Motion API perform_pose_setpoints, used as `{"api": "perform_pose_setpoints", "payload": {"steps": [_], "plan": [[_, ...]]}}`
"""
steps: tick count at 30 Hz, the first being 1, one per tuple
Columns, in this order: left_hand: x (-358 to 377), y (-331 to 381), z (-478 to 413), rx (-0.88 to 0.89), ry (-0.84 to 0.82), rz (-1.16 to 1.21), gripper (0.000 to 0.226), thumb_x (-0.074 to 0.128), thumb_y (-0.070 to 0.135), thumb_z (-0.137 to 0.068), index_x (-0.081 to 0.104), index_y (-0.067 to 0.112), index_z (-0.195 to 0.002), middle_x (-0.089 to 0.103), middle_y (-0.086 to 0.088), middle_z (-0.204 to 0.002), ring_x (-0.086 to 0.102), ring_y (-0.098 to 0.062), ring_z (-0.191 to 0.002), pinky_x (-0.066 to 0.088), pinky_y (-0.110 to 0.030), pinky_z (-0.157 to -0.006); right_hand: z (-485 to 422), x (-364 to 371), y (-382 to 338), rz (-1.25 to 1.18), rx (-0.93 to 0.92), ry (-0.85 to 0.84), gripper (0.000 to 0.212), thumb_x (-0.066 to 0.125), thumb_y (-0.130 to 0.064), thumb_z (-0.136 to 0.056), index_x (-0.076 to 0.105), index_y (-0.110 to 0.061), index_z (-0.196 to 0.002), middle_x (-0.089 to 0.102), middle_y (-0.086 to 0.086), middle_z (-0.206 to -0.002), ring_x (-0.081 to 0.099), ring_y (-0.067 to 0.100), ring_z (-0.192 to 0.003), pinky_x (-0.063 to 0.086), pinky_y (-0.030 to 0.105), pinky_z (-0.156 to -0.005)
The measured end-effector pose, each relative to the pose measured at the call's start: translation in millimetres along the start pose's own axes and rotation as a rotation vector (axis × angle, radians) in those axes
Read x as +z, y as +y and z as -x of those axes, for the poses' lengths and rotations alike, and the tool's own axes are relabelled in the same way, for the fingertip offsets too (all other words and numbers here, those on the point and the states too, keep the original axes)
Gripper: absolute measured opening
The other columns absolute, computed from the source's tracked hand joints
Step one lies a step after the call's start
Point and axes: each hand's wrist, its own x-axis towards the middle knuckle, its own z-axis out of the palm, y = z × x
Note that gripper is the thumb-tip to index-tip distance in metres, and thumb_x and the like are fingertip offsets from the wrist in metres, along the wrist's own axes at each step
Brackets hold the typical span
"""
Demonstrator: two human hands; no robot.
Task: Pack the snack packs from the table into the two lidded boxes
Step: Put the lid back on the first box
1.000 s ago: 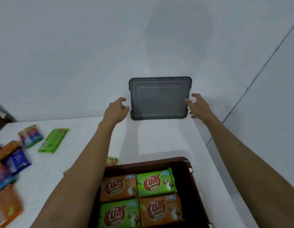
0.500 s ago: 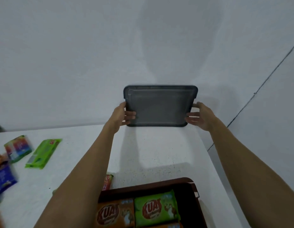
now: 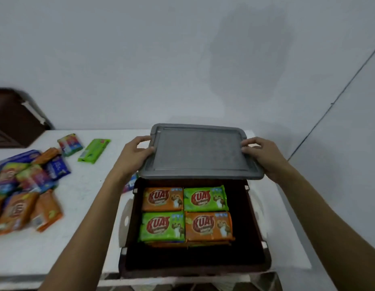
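Between both hands (image 3: 136, 156) (image 3: 264, 158), grey lid (image 3: 199, 152)

A white wall (image 3: 98, 59) stands behind the table (image 3: 84, 198). A soft grey shadow (image 3: 249, 55) lies on it, high up and to the right. On the right is a side wall (image 3: 354, 148), white too. A thin dark line (image 3: 337, 97) runs slanting down where the two walls meet. The table is white, with tiny dark specks on its top. Its far edge touches the wall. Under its front edge is a dark and light patch (image 3: 245, 285), too blurry to tell.
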Motion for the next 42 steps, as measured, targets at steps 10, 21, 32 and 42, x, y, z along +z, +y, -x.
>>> {"api": "perform_pose_setpoints", "payload": {"steps": [10,21,32,42], "plan": [[-6.7,-24.4,111.3,0.070,0.371,-0.629,0.027,0.060,0.047,-0.088,0.072,0.025,-0.097,0.071,0.000,-0.091,0.065,-0.029,-0.092,0.049,-0.036,-0.074,112.4,18.3,28.8,0.527,-0.284,0.171,0.018,0.061,-0.021,-0.092,0.067,-0.019,-0.109,0.066,-0.001,-0.084,0.062,0.011,-0.070,0.043,0.018,-0.063],[-4.6,-70.5,149.7,0.050,0.327,-0.602,0.042,0.057,0.046,-0.090,0.053,0.029,-0.128,0.051,-0.008,-0.129,0.057,-0.029,-0.111,0.050,-0.047,-0.083,144.4,19.6,61.7,0.559,-0.265,0.169,0.024,0.063,-0.026,-0.091,0.065,-0.027,-0.115,0.052,0.002,-0.100,0.052,0.019,-0.095,0.046,0.033,-0.081],[-4.0,-73.1,161.4,-0.083,0.202,-0.245,0.045,0.061,0.039,-0.091,0.058,0.013,-0.127,0.065,-0.014,-0.116,0.061,-0.027,-0.097,0.049,-0.037,-0.079,160.7,17.0,73.6,0.111,-0.016,-0.017,0.040,0.060,-0.039,-0.092,0.047,-0.049,-0.129,0.058,0.001,-0.127,0.063,0.021,-0.108,0.058,0.044,-0.087],[-2.4,-68.4,168.6,0.067,0.293,-0.361,0.046,0.061,0.042,-0.091,0.058,0.024,-0.132,0.071,-0.005,-0.098,0.063,-0.016,-0.081,0.047,-0.029,-0.075,170.0,32.0,76.8,-0.112,0.052,0.186,0.043,0.065,-0.027,-0.091,0.056,-0.022,-0.133,0.067,0.005,-0.119,0.069,0.019,-0.098,0.061,0.034,-0.079]]}}
